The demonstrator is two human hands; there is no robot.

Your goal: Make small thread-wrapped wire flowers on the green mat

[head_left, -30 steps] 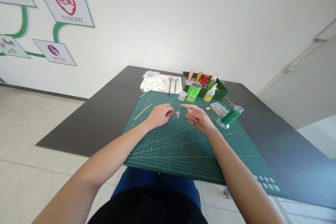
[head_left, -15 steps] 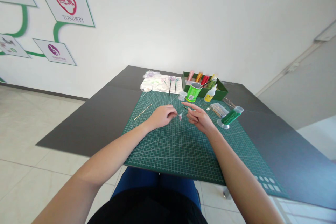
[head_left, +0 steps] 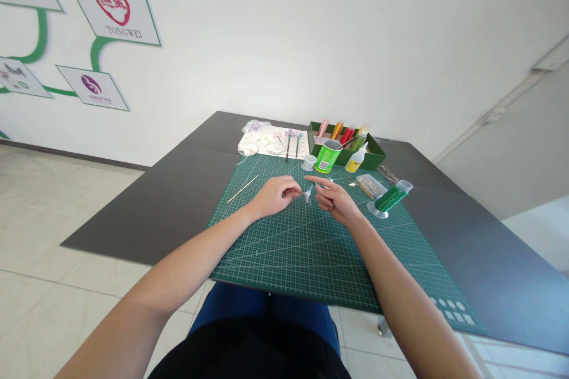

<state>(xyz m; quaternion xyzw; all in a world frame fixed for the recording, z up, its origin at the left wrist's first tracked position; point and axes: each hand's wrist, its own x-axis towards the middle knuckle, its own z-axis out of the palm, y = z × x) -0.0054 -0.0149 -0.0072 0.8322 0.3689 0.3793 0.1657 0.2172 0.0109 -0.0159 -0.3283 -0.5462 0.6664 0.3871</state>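
Observation:
My left hand [head_left: 281, 195] is closed in a pinch above the green cutting mat [head_left: 284, 249]. Between thumb and fingertips it holds a small pale flower-like piece [head_left: 308, 195], whitish with a pinkish tint, which points toward the right. Close by on the right, my right hand [head_left: 334, 198] has its index finger stretched out to the left and its other fingers curled in. Something thin and dark seems to show at those curled fingers, too small to name. Whether the right fingertips touch the pale piece, I cannot tell.
A thin wooden stick [head_left: 242, 188] lies left on the mat. Behind the hands stand a small clear tub [head_left: 309, 163], a green can [head_left: 328, 157], a glue bottle [head_left: 357, 159] and a green box [head_left: 377, 157] of glitter tubes. A green spool [head_left: 393, 197] stands right.
The pale piece at my left fingertips has turned slightly and looks more spread. My right hand has shifted a little to the left, its index finger slightly lower.

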